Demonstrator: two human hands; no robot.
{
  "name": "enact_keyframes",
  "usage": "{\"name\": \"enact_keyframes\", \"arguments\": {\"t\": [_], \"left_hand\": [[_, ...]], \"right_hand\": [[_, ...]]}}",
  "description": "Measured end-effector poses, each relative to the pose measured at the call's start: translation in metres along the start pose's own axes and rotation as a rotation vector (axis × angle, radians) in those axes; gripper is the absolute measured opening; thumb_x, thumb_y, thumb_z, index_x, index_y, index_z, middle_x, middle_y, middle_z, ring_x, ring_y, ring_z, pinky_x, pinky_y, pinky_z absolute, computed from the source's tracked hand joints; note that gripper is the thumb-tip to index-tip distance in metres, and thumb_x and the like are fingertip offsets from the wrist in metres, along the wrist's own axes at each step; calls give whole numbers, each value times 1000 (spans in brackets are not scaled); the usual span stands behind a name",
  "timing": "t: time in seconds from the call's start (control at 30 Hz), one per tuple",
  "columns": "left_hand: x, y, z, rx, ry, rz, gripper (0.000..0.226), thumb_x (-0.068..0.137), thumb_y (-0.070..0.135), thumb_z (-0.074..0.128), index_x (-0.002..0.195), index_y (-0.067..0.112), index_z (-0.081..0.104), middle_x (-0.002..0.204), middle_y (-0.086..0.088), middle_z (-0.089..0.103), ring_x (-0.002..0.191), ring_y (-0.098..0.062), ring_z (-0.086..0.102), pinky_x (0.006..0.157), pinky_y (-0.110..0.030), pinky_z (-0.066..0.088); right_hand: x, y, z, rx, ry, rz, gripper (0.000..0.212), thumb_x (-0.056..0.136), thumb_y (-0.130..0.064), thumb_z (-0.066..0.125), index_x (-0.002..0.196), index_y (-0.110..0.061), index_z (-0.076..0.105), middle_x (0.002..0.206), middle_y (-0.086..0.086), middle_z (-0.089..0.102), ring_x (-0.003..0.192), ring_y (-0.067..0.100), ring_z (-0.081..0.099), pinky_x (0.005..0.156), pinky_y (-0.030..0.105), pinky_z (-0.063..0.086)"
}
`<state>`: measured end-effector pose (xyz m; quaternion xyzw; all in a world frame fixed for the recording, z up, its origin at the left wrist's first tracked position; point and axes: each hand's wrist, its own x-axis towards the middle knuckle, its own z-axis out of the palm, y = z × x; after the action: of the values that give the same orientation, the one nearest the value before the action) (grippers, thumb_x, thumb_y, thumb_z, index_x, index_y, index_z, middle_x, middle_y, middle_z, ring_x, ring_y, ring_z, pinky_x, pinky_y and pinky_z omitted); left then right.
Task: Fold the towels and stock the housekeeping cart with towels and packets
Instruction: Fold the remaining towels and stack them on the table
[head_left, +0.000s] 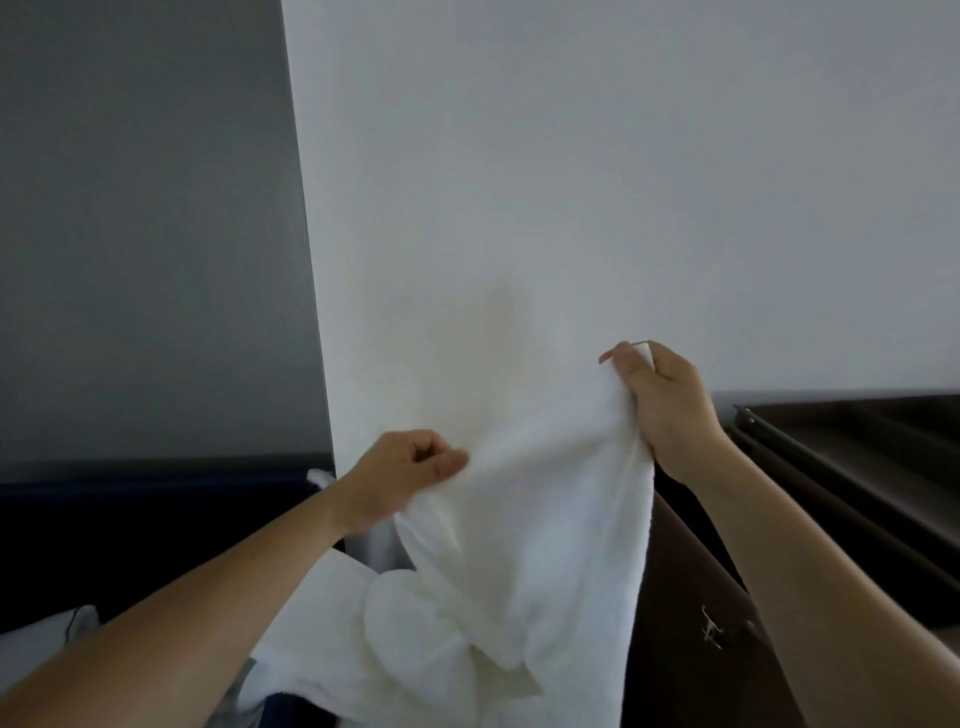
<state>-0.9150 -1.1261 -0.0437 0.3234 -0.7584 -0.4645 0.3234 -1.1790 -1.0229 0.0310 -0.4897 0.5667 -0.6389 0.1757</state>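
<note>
I hold a white towel (545, 493) up in front of me with both hands, against the white wall (571, 182). My right hand (665, 400) is the higher one: its fingers are curled round the towel's top corner, with the edge bunched in my grip. My left hand (400, 470) is lower and to the left, thumb and curled fingers pinching the cloth further along the same edge. The towel sags between my hands and hangs down in loose folds, its lower part falling onto a heap of white cloth (322, 623) below. To the left is a grey wall (145, 234). To my right stands dark brown furniture (857, 467), with a small metal latch (711, 631) on its side panel.
</note>
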Motion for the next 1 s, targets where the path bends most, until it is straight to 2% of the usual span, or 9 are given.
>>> {"name": "enact_keyframes", "arguments": {"t": [0.2,0.27,0.37,0.47,0.53,0.7,0.87,0.93,1.0], "left_hand": [[-26,-35,8,-195,-38,-233,48,84,43,67,101,-2,67,92,-16,72,77,-24,70,61,-30,54],[-22,-16,0,-185,39,-174,52,89,43,63,101,-8,63,93,-19,69,79,-27,66,68,-35,52],[-8,31,1,6,-34,-64,47,91,43,65,77,-1,56,72,-6,54,65,-17,51,62,-29,42],[6,70,8,76,-114,-22,40,85,38,71,66,9,51,64,-2,45,58,-16,43,53,-24,37],[9,77,8,73,-119,7,42,76,37,71,72,-2,54,67,-5,50,60,-17,48,55,-26,40],[0,26,15,-74,-163,-35,42,82,28,77,93,-10,62,81,-8,61,72,-17,56,65,-26,44],[-6,-38,56,6,-145,-215,16,95,23,63,81,17,65,75,8,62,69,-8,52,69,-20,41],[-5,-45,57,-112,-115,-262,15,98,20,55,85,15,57,82,1,60,72,-10,53,70,-23,44],[-4,-34,49,-211,-55,-261,16,100,16,48,87,8,53,82,-10,54,69,-17,52,66,-29,45]], "right_hand": [[-2,1,2,-99,-28,24,22,95,-30,61,78,-32,76,84,-2,72,74,21,65,65,39,53],[-5,2,1,-174,-165,73,21,95,-28,62,80,-31,77,109,-9,71,97,24,68,82,45,56],[-22,1,18,-305,-504,53,19,96,-25,63,86,-34,77,139,-14,55,113,10,60,88,27,51],[-41,1,42,-316,-699,66,20,96,-26,61,85,-34,75,103,-14,70,88,2,63,77,24,51],[-44,-6,43,-290,-597,56,24,96,-26,59,76,-32,72,76,-11,67,70,4,60,69,28,50],[-28,-39,31,11,-307,-45,40,99,-12,51,66,-27,68,70,4,57,66,19,51,63,32,42],[-4,-75,26,517,-100,-82,32,94,-19,56,64,-24,68,68,-6,63,63,12,60,61,26,53],[3,-76,18,477,-107,-138,26,89,-27,59,65,-26,69,71,-7,64,67,13,61,65,29,53],[9,-58,8,117,-117,-153,23,87,-29,58,67,-30,69,70,-3,62,69,19,57,64,32,48]]}}
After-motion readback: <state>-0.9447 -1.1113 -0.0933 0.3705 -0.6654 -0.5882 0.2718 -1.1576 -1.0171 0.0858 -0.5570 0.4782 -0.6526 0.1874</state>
